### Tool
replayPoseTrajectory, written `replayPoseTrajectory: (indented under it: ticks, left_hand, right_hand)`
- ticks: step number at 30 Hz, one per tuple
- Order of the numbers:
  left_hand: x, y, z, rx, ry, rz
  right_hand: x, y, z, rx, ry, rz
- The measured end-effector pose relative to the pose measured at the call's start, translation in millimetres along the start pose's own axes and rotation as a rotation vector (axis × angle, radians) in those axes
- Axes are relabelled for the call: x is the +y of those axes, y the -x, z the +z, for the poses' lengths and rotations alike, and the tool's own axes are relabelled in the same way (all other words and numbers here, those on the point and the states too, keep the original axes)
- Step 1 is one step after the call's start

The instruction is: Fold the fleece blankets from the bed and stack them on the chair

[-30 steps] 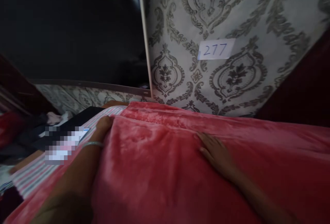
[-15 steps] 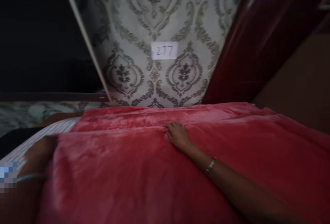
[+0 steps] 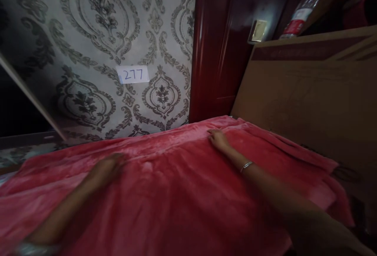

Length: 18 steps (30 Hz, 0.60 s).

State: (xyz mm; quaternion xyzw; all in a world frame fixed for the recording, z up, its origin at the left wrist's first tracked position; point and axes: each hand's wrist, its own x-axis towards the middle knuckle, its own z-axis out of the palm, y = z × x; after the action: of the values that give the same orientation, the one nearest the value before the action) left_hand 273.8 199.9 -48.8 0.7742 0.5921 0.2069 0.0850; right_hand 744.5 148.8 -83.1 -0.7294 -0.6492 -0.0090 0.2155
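A plush red-pink blanket [image 3: 176, 193] spreads across the lower view, with a raised fold running crosswise near its far side. My right hand [image 3: 218, 140] is at this fold, right of the middle, its fingers curled onto the fabric and closed on it. Farther left, my left hand [image 3: 107, 167] touches the blanket along the same fold. Motion blurs its fingers, so their grip is unclear. Creases run through the cloth between the hands and toward me.
Behind the blanket stands a patterned wall [image 3: 159, 52] bearing a paper label [image 3: 134, 74] marked 277. A dark red door frame [image 3: 210, 52] adjoins it. At right, a large cardboard box [image 3: 306, 99] borders the blanket, with a plastic bottle [image 3: 302, 12] above its top edge.
My view has turned right, bringing the box and bottle into sight. My left hand has left the blanket's left edge and come inward along the fold. The right hand stays on the fold.
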Motion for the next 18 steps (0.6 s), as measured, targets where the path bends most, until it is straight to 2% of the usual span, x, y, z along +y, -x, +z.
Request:
replayPoseTrajectory:
  ticks: [1, 3, 5, 7, 10, 13, 18]
  left_hand:
    - [27.3, -5.8, 17.5, -0.084, 0.009, 0.115]
    - [75.9, -15.9, 48.0, -0.156, 0.011, 0.232]
    - [112.4, -22.9, 71.8, -0.191, -0.003, 0.273]
    - [136.1, -26.4, 89.1, -0.214, -0.028, 0.3]
    - [152.9, -26.7, 104.4, -0.179, -0.109, 0.311]
    - [155.7, -24.2, 109.7, -0.113, -0.189, 0.279]
    - [151.9, -19.3, 111.7, -0.099, -0.225, 0.265]
  right_hand:
    - [15.5, 0.1, -3.2, 0.004, 0.004, 0.012]
    - [37.3, -1.1, -5.2, -0.002, -0.002, 0.004]
    - [48.9, -4.8, -2.7, -0.017, -0.019, -0.026]
    - [54.0, -9.9, 1.9, -0.027, -0.037, -0.062]
    - [57.8, -17.2, 8.1, -0.025, -0.071, -0.119]
    - [64.0, -21.7, 9.5, -0.008, -0.131, -0.156]
    - [87.5, -31.1, -9.1, -0.016, -0.275, -0.184]
